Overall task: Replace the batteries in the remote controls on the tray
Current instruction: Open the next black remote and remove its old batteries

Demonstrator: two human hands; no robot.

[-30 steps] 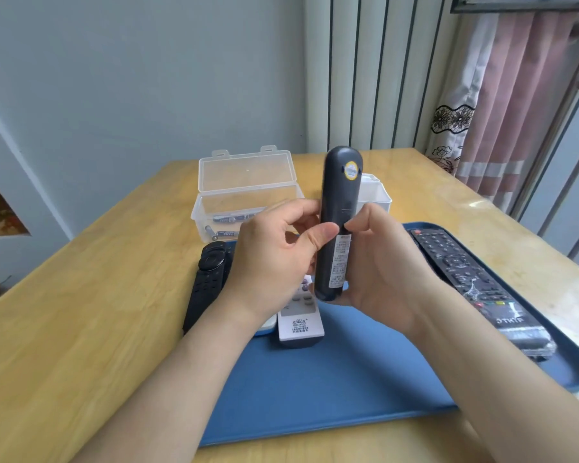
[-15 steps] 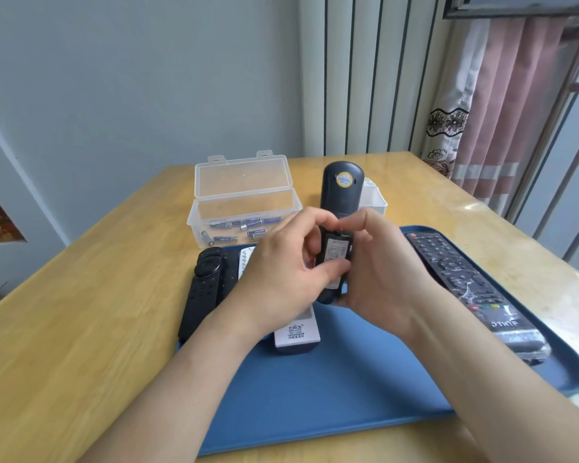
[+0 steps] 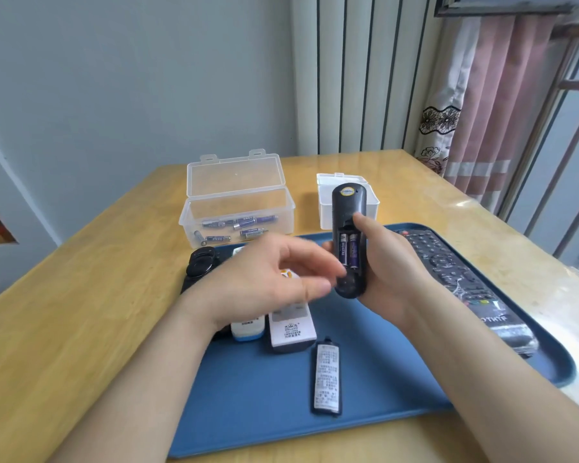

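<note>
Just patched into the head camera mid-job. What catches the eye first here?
The dark remote stands out: the right hand holds it upright over the blue tray, its back open with two purple batteries showing. Its cover lies label-up on the tray near the front edge. The left hand hovers beside the remote, fingers loosely curled.
</note>
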